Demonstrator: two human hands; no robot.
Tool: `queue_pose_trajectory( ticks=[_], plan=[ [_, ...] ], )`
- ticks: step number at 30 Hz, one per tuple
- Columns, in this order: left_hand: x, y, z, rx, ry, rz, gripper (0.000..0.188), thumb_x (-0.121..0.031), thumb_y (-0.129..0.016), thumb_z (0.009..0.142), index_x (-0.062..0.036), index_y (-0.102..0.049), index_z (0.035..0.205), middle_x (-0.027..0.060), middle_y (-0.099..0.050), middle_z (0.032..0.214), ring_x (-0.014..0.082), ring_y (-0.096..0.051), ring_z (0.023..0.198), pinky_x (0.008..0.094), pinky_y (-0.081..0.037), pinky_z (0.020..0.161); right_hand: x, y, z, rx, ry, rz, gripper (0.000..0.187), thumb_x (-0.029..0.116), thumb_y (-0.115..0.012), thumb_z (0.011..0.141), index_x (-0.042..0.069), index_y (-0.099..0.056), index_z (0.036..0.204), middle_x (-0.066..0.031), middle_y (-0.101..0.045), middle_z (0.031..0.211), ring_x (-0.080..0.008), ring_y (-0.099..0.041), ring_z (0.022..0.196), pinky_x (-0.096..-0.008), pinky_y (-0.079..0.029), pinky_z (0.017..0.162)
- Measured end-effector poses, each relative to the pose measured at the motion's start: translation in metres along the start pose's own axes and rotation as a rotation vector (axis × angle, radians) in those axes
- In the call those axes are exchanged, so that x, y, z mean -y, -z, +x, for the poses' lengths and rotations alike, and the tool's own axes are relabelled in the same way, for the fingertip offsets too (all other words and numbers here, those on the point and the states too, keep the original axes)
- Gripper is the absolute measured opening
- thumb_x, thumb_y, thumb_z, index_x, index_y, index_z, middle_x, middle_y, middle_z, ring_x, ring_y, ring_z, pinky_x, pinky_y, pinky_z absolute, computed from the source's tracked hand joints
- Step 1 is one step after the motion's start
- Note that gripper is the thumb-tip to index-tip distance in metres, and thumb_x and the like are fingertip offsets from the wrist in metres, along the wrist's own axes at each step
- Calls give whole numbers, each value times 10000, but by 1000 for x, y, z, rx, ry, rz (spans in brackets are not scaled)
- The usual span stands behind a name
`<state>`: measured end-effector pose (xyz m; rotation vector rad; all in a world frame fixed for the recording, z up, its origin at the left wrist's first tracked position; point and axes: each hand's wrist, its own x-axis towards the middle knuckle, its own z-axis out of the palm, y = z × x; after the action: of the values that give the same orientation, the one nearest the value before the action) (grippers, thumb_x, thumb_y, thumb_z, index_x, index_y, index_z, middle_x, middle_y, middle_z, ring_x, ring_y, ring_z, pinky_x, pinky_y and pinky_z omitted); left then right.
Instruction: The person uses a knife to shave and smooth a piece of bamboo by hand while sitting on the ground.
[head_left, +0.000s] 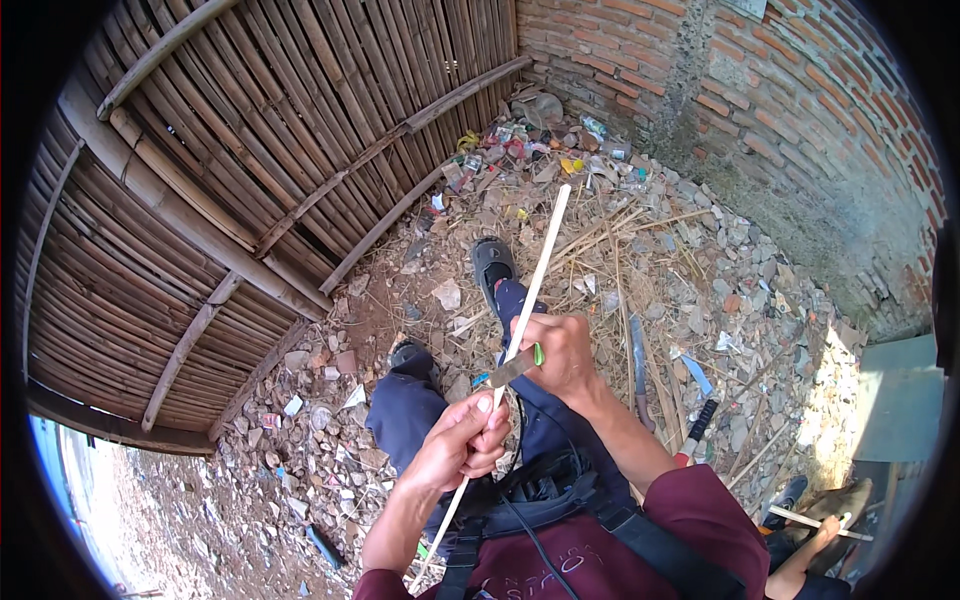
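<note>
Pale strip (541, 265), looks like split bamboo, sits in front of my torso, running slantwise from low by my left forearm up past my right knuckles, top end free in the air over the ground. My left fingers (487, 443) are closed around it just below the blade, thumb pressed along the near side; my right fingers (537, 331) are curled tight on a short knife (513, 368), its flat grey blade lying across the strip, a bit of green showing beside the grip. Strip should be light, stiff but springy over that length, smooth and maybe a little slick on the face, likely to splinter or crack along the grain if bent hard. Best hold is mid-length, close under the blade, pinched between thumb and curled fingers; gripping near the thin lower end would probably let the long top whip. Edges could be sharp on bare skin. Knife looks short, rigid, dull metal. Around: rough rubble ground (440, 375) of broken stone, dry stalks and scraps; long dark machete blade (638, 352) lying right of my arm; black ribbed handle (703, 419) with red nearby; slatted bamboo wall (300, 110), round poles across it; coarse brick wall (800, 120), mortar patchy.
</note>
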<state>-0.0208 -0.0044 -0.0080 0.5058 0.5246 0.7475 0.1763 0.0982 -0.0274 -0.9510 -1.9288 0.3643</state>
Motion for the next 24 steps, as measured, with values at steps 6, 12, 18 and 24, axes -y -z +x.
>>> queue_pose_trajectory(
  ticks=[6,12,18,24],
  plan=[
    [6,-16,-6,-114,-50,157,335,-392,-480,1149,-119,-481,955,-60,-332,690,30,-228,504,232,-170,433,-25,2,6,-201,-104,-195,98,68,-692,761,85,-602,728,-99,-609,622,-331,-648,558,-443,-451,500],
    [21,-9,-12,-182,-99,327,334,-371,-447,1164,-102,-489,972,-47,-361,699,40,-272,508,230,-222,444,-51,20,23,-366,-131,-272,77,26,-635,790,65,-611,728,-141,-610,602,-365,-623,524,-443,-453,506],
    [18,-11,-6,-273,-174,394,333,-354,-409,1178,-98,-502,987,-73,-376,678,27,-292,505,229,-249,452,-13,4,-6,-102,23,-138,71,80,-699,749,113,-636,756,-75,-648,653,-326,-664,563,-433,-491,504],
    [23,-15,-4,-333,-243,604,358,-339,-425,1174,-85,-513,937,-55,-433,669,31,-363,541,230,-304,496,-14,-5,-5,-94,52,-157,57,83,-692,767,106,-640,769,-93,-661,668,-338,-675,572,-442,-505,508]
  ],
)
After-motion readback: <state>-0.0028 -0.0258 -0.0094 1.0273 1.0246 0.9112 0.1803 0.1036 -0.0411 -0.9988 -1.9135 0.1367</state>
